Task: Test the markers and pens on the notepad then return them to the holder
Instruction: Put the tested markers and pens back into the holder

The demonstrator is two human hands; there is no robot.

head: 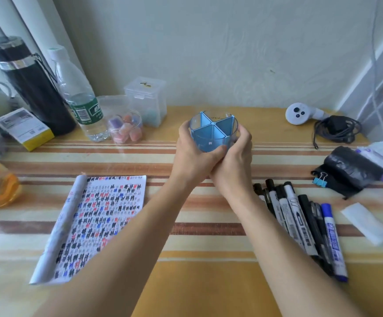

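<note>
Left grip [192, 156] and right grip [234, 165] both curl round the empty blue holder [213, 133] at mid tabletop [208, 282], seemingly steadying it for refilling; markers and pens [300, 220] lie heaped at right, near; scribble-filled notepad [101, 223] lies at left.

Head view, looking down | left hand [191, 156] and right hand [234, 165] grip a blue holder [213, 133] from either side, fingers curled round its wall, mid-counter [208, 282] | notepad [101, 223] covered in black, red and blue marks lies left | markers and pens [300, 225] lie heaped right, beside the right forearm
</note>
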